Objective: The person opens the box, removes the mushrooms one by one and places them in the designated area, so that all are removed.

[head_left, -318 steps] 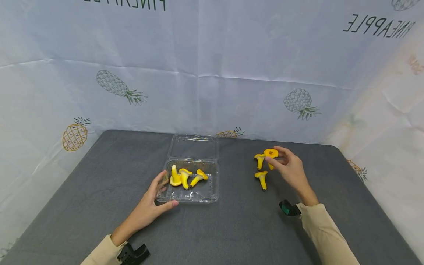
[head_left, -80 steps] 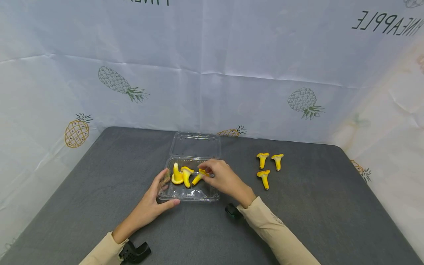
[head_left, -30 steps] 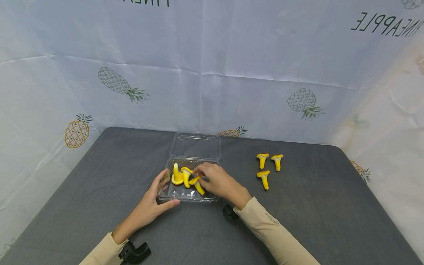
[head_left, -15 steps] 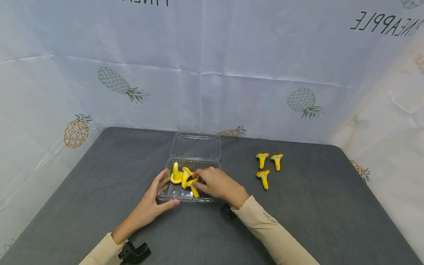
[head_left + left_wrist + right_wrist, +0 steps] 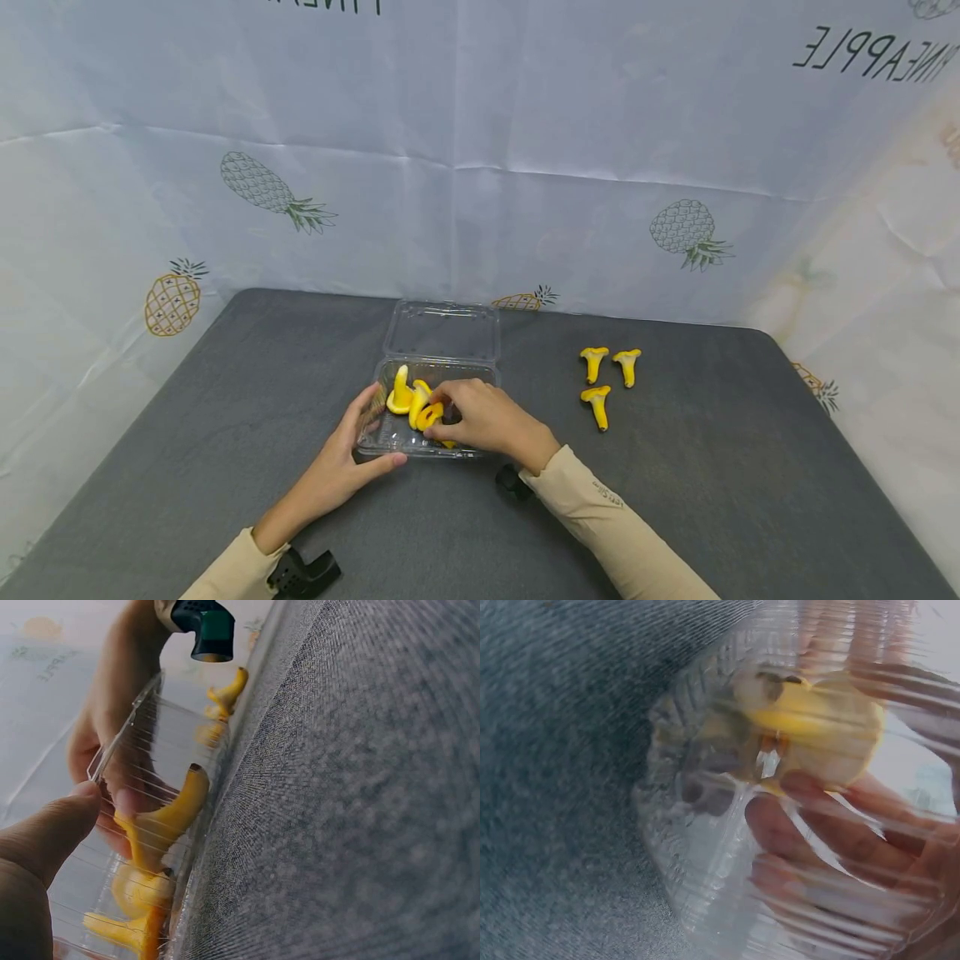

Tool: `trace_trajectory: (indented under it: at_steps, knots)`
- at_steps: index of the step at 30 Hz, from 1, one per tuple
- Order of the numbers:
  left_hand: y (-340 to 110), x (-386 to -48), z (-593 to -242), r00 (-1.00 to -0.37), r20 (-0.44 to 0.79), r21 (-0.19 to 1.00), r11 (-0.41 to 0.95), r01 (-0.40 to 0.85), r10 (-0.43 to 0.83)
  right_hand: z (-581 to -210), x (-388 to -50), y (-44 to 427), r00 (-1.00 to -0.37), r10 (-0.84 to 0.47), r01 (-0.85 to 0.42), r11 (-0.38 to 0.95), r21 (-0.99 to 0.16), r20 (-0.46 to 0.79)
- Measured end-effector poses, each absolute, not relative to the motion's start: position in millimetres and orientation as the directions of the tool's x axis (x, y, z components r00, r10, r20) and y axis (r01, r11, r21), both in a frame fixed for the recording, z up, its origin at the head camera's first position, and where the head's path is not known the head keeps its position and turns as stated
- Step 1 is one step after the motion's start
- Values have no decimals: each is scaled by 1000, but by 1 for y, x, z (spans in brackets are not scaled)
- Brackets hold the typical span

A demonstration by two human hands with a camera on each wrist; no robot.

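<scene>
A clear plastic clamshell container (image 5: 423, 456) lies open on the dark table. My left hand (image 5: 330, 471) holds its left side, fingers along the outer wall and thumb at the near rim. Inside the base, my right hand (image 5: 491, 421) pinches a yellow chanterelle mushroom (image 5: 430, 416) whose cap faces up; its stem is partly hidden by the fingers. Two more chanterelles, one at far left (image 5: 401, 396) and one in the middle (image 5: 419, 397), lie close beside it. The left wrist view shows the pinched chanterelle (image 5: 176, 814) through the ribbed wall.
Three chanterelles lie on the table to the right: one at back left (image 5: 594, 364), one at back right (image 5: 627, 367) and one in front (image 5: 597, 406). The container's transparent lid (image 5: 442, 329) is folded back. A pineapple-print cloth (image 5: 480, 125) hangs behind the table.
Earlier my right hand was at the loose mushrooms on the right. In the last second it has shifted the pinched chanterelle left and turned its cap upward. My left hand has stayed put.
</scene>
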State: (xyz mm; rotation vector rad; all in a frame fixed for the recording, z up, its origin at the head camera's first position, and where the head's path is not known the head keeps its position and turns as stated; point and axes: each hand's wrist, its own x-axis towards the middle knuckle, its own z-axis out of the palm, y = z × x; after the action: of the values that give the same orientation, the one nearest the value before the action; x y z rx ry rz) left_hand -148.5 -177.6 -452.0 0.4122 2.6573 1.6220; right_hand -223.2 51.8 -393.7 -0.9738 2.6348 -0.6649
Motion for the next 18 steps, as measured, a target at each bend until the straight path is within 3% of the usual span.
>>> trace_trajectory:
  at_steps: [8, 18]
  knots:
    - [-178, -148, -450, -966, 129, 877, 429, 216, 223, -391, -223, 53, -700, -710, -568, 614, -549, -70]
    - [-178, -149, -450, -963, 139, 873, 431, 230, 231, -390, -225, 53, -658, -739, -505, 575, -643, -143]
